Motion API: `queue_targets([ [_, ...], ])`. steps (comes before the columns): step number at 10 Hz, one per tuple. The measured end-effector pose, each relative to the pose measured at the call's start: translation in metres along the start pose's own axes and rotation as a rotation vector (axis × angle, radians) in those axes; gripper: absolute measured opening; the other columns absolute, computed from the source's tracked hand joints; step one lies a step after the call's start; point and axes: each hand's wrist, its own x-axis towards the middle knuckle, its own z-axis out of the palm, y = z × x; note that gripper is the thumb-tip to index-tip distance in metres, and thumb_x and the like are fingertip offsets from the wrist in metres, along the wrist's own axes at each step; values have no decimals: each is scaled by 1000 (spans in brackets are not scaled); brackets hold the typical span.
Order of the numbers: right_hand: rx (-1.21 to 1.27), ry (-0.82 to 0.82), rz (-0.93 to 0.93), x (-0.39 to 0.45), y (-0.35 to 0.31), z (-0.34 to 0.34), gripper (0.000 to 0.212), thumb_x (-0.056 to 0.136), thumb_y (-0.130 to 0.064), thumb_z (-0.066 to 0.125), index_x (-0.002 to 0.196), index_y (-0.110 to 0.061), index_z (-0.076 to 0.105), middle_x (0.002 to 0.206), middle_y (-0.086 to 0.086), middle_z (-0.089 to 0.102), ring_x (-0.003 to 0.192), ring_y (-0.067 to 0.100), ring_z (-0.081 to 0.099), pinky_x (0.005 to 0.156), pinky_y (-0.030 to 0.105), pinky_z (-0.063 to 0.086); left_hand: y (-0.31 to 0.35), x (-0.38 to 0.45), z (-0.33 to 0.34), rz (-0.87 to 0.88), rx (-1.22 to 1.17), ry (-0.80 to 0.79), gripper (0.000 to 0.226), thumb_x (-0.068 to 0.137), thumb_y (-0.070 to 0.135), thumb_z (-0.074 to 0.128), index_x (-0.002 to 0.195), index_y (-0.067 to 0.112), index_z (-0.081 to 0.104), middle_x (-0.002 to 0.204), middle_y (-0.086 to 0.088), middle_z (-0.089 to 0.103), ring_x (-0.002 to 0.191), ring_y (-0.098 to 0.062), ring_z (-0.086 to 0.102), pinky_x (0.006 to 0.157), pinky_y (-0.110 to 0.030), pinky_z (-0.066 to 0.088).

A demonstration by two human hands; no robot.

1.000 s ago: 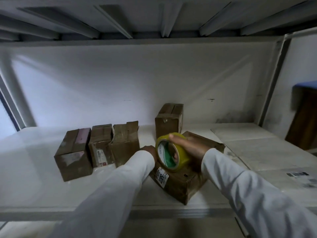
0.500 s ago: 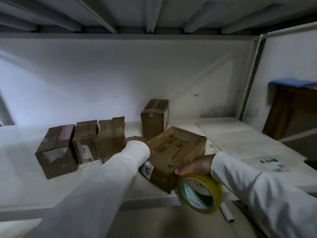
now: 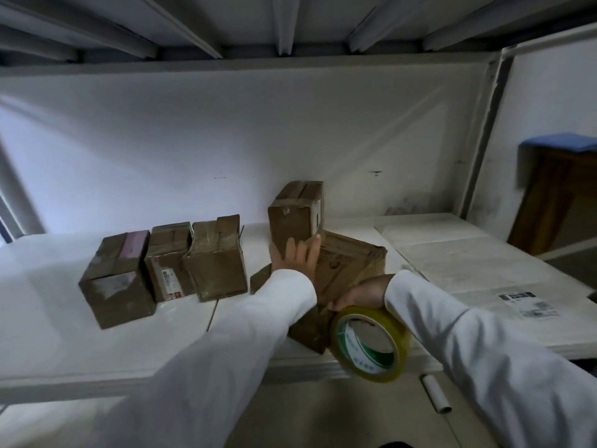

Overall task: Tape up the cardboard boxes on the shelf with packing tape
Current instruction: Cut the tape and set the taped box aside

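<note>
The left hand (image 3: 295, 258) lies flat, fingers spread, on the brown cardboard box (image 3: 347, 270) sitting skewed at the white shelf's (image 3: 97, 350) front edge, while the right hand (image 3: 361, 294) grips the yellow-rimmed roll of clear packing tape (image 3: 370, 344) just below that edge, so a hard pull could drag the box off or twist the strip. The box lies under the left palm, touching the right hand; four more boxes lie beyond and left.

From my feed the scene is dim and grainy. Soft light falls from the left, brightening the back wall (image 3: 226, 130) and shelf (image 3: 48, 286). Shadows pool under the boxes (image 3: 116, 279). Edges bend from the wide lens; the right side blurs.
</note>
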Motion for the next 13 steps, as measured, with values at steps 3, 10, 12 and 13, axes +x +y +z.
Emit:
queue_targets([
  [3,496,72,-14,-12,6,3,37,91,-27,59,126,-22,50,119,1,56,112,22,54,96,28,40,-18,-14,16,-226,-394,-4,78,94,53,37,151,21,-5,159,-7,2,146,-31,1,117,-52,6],
  [10,1351,526,-474,8,-66,-60,27,88,-35,62,80,-10,64,57,0,64,54,16,59,56,23,54,-49,-62,0,-26,-1198,319,108,69,42,80,149,28,10,146,5,32,133,-15,34,109,-37,34],
  [12,1285,351,-352,0,-80,-75,37,89,-45,57,78,-10,62,54,1,62,46,13,57,52,21,51,-43,-45,-3,-231,-1005,310,111,78,55,66,149,27,-14,155,-2,22,134,-28,39,108,-41,38],
  [13,986,185,-171,-27,-72,-94,41,94,-46,48,73,-12,55,52,1,58,44,11,56,53,19,51,-62,-33,-2,-331,-1128,316,101,80,45,68,150,23,-3,147,-6,39,125,-31,48,105,-43,41],
])
